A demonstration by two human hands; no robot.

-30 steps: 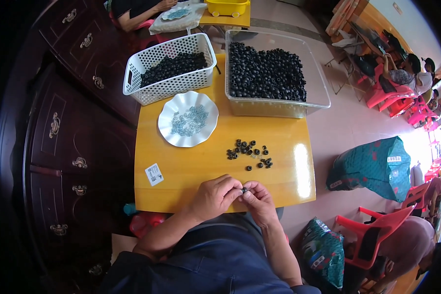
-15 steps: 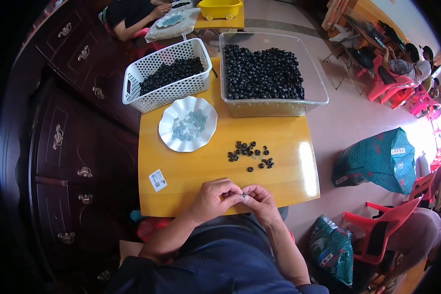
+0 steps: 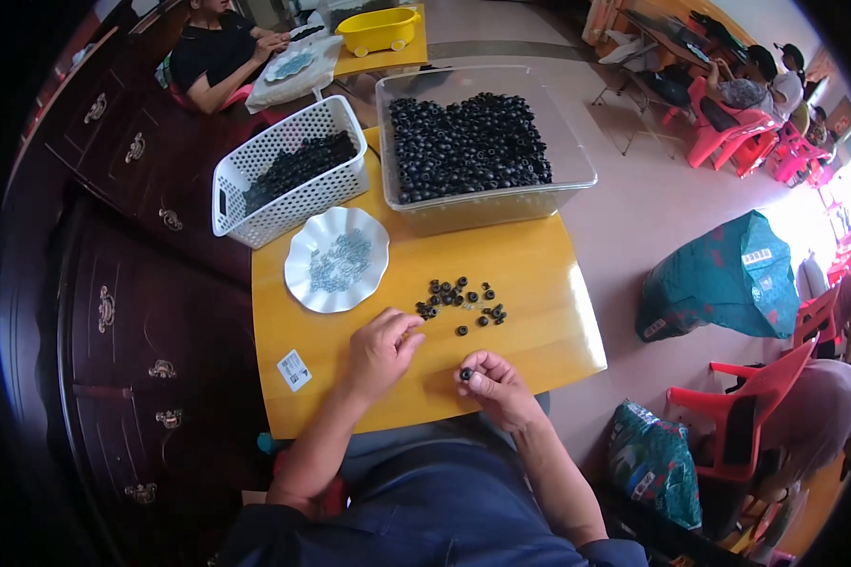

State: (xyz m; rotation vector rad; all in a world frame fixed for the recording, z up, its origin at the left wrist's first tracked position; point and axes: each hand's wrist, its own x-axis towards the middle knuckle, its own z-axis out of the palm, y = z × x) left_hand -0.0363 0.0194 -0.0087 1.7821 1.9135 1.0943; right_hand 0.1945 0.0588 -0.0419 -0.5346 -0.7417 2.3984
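Observation:
My right hand (image 3: 496, 386) pinches a small black ring-shaped piece (image 3: 465, 374) between thumb and fingertips, just above the front part of the yellow table (image 3: 350, 402). Beyond it, my left hand (image 3: 380, 352) reaches out with thumb and forefinger a little apart, and I see nothing between them. Its fingertips are right beside a scatter of loose black pieces (image 3: 461, 296); whether they touch one is too small to tell. A few clear bits lie among those pieces. To the left, a white wavy-rimmed plate (image 3: 298, 274) holds many small pale-blue clear pieces.
At the table's back stand a white perforated basket (image 3: 284, 217) and a clear plastic bin (image 3: 482, 215), both holding black pieces. A printed white card (image 3: 294, 369) lies front left. Dark drawers (image 3: 151, 312) flank the table; green sacks (image 3: 719, 279) rest right. Other people sit nearby.
My hands have come apart. The left moved forward and left toward the loose pieces, while the right stays near the front edge with a black piece now showing. The view has shifted slightly.

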